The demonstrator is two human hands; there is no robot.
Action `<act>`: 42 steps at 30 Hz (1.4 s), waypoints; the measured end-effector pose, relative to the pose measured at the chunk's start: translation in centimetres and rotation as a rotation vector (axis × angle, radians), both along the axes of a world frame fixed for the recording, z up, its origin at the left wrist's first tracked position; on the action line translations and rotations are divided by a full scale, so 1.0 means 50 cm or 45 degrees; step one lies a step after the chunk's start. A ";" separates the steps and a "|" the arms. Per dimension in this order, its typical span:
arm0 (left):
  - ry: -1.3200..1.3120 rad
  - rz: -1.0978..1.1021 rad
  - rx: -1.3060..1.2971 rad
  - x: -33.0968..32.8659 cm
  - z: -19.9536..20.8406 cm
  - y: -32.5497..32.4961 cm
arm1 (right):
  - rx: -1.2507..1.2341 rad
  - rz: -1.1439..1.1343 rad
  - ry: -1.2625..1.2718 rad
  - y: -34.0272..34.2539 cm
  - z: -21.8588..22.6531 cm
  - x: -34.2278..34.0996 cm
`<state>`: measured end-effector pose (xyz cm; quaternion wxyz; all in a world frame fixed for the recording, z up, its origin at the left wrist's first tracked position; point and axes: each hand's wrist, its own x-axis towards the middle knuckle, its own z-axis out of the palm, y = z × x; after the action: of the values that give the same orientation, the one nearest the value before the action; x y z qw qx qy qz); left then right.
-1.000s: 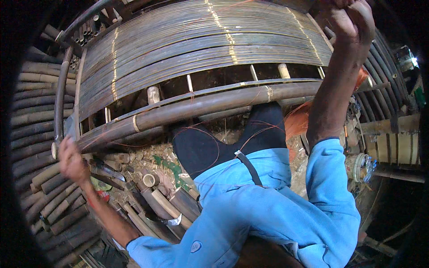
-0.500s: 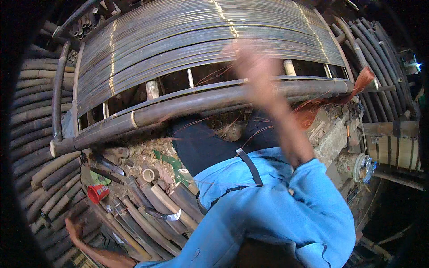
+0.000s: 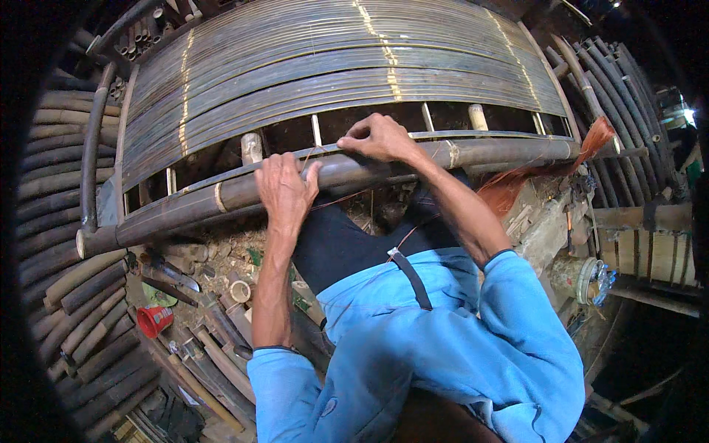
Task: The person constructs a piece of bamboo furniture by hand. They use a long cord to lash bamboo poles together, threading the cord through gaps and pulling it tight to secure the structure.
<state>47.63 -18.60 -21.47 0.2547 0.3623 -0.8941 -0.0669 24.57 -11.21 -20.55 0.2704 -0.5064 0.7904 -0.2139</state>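
Observation:
A bamboo frame with a slatted top (image 3: 288, 81) lies in front of me, its slats crossed by pale lashing rows. Along its near side runs a thick dark bamboo pole (image 3: 517, 151), with a thin strip behind it. My left hand (image 3: 284, 188) lies over the pole and strip, fingers extended side by side, thumb apart. Just to its right, my right hand (image 3: 380, 139) pinches at the strip, closed on a thin reddish strand (image 3: 319, 150) that shows between the hands. Its pinched end is partly hidden by the fingers.
A bundle of reddish fibres (image 3: 509, 188) hangs over the pole's right part. Cut bamboo lengths (image 3: 88, 284) are stacked at left, beside a red cup (image 3: 155, 320) and a knife blade (image 3: 177, 276). A clear container (image 3: 580, 279) stands at right.
My left hand has come up from the lower left onto the pole. My right hand, blurred over the slats before, has dropped to the strip. My left arm now covers a curved blade.

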 end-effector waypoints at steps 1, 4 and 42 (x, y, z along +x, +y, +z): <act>0.068 -0.045 0.017 -0.008 -0.012 0.002 | 0.038 -0.038 0.035 -0.011 -0.001 0.013; 0.124 -0.025 -0.061 -0.023 -0.020 0.014 | 0.026 -0.022 -0.062 -0.022 0.001 0.041; 0.463 -0.565 0.980 0.164 0.202 0.211 | -0.978 0.741 -0.346 0.078 -0.014 0.198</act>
<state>55.84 -8.05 -11.37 0.2340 0.2130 -0.8010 -0.5082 34.48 -7.29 -21.24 0.2132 -0.7366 0.4380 -0.4692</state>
